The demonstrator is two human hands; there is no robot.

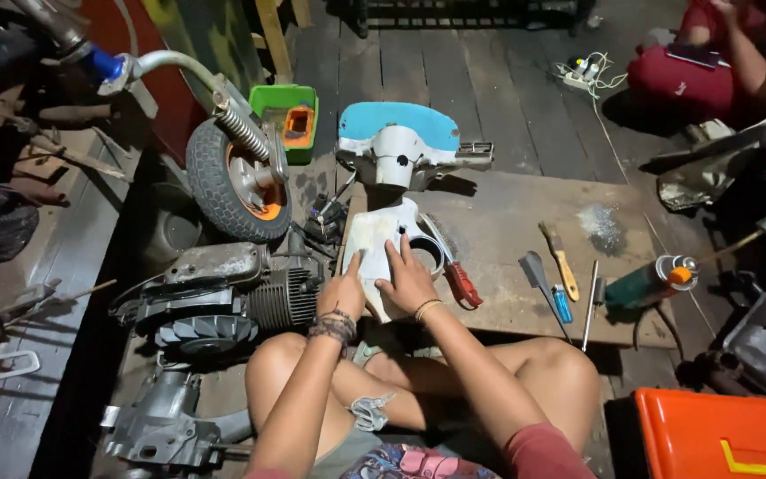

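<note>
Both hands lay flat and unclenched on a white panel [374,244]. The left hand [344,291] pressed beside the right hand [408,282]. Red-handled pliers [454,270] lay just right of them.

Dark plank floor [489,80], dim light

A worn wooden board [507,222] lies on the plank floor [454,80]. On it, under the fingers [398,259], rests a white panel [374,244]; just right, red-handled pliers [456,275], then a paintbrush [558,257], lighter [561,304] and spray can [653,279].
</note>
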